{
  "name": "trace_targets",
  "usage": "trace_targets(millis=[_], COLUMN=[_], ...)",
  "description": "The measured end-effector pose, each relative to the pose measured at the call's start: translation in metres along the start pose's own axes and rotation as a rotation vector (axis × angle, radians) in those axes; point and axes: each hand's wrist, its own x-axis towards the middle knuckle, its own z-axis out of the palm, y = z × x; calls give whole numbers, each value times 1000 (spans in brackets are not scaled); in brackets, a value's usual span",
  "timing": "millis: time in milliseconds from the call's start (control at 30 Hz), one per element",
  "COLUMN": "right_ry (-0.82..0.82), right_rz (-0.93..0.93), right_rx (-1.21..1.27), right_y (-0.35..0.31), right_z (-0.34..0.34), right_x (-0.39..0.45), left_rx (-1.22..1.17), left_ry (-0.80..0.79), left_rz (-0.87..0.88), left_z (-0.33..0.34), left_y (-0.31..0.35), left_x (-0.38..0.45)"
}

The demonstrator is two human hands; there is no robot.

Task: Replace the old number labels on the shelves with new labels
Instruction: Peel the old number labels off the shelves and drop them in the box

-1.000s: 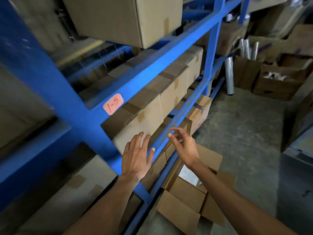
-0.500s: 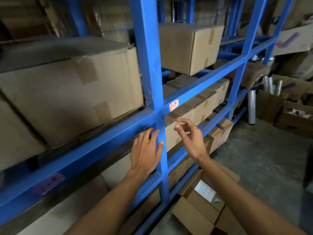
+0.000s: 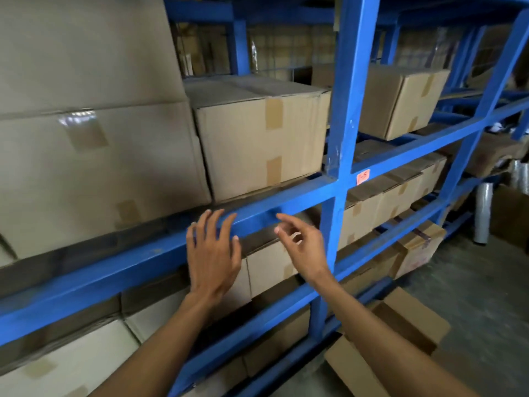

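A blue steel shelf rack fills the view, its middle beam (image 3: 148, 262) running from lower left up to the upright post (image 3: 340, 156). A small pink label (image 3: 363, 176) reading "1-5" is stuck on the beam just right of the post. My left hand (image 3: 213, 253) is spread flat, fingertips at the beam's lower edge, holding nothing. Just to its right, my right hand (image 3: 303, 245) hovers in front of the beam with loosely curled, parted fingers, and it too is empty. Both hands are left of the post, well away from the pink label.
Taped cardboard boxes (image 3: 257, 136) pack every shelf level. An open cardboard box (image 3: 400, 333) lies on the concrete floor at lower right. Rolls of clear wrap (image 3: 483, 213) stand farther right beside more cartons.
The view has swung left along the rack, so the pink label now sits far right. Both hands have moved from the post to the beam section left of it, still empty.
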Motion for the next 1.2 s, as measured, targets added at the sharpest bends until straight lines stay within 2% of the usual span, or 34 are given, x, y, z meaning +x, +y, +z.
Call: trace_targets(millis=[100, 200, 300, 367, 567, 733, 900, 1100, 1200], right_ry=[-86, -149, -132, -83, 44, 142, 96, -12, 20], right_rz=[-43, -8, -22, -61, -189, -220, -233, -220, -157], right_rx=[-86, -173, -224, -234, -285, -277, -258, -96, -31], right_y=[-3, 0, 3, 5, 8, 0, -1, 10, 18], right_z=[41, 77, 100, 106, 112, 113, 109, 98, 87], right_x=[-10, -19, -26, -28, -27, -15, -5, -7, -7], left_rx=[90, 164, 227, 243, 288, 301, 297, 309, 294], left_ry=[-12, -59, -142, -141, -48, -18, -36, -24, -2], left_rz=[-65, -109, -83, -74, -37, -40, -57, -58, -75], left_z=[-11, -18, -17, -12, 1, 2, -2, 3, 8], left_y=[-36, -67, -80, -81, -85, -83, -79, -82, -81], left_x=[-9, -13, -15, -17, -20, -20, -20, -21, -22])
